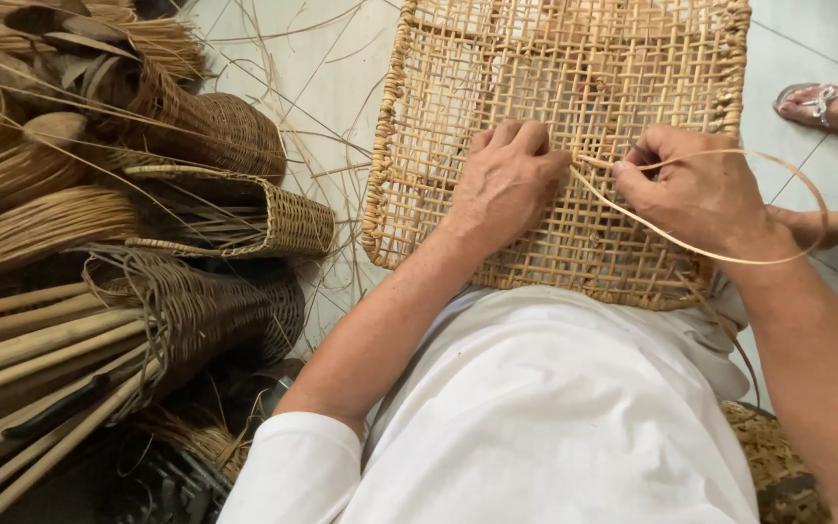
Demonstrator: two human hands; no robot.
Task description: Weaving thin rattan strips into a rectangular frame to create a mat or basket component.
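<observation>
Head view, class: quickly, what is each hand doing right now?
Left hand: fingers curled, pressing flat on the woven cane panel, gripping nothing visible.
Right hand: closed, pinching the loose cane strip.

The woven rattan panel runs past the top edge, and its lower edge is hidden behind the white shirt. The right hand hides its own fingertips, and a sandalled foot is cut off at the right edge.

Single head-worn view, steeply downward, close over lap and woven panel
</observation>
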